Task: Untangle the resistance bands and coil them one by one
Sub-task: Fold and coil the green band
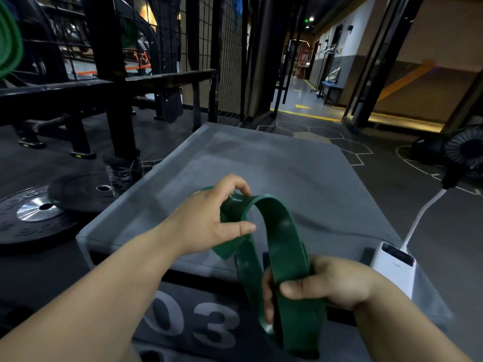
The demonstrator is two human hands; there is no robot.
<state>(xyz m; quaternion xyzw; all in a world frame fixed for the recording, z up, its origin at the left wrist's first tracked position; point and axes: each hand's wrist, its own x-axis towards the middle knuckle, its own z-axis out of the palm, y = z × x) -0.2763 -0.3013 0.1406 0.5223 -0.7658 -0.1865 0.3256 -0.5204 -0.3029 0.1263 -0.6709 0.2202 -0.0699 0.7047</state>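
A wide dark green resistance band (pixel 283 239) arches in the air above the near edge of a grey padded box (pixel 261 165). My left hand (pixel 209 220) pinches the far end of the band's arch between curled fingers and thumb. My right hand (pixel 318 283) grips the band's doubled strands lower down, thumb across the front. Below that hand the band hangs in front of the box's side. A folded part of the band sticks out under my left hand.
A white power bank (pixel 394 265) with a white cable lies at the box's right edge. Black weight plates (pixel 39 218) and a water bottle (pixel 119 176) sit on the floor at left. Black racks and a wire mesh stand behind. A lighter green band (pixel 10 40) hangs top left.
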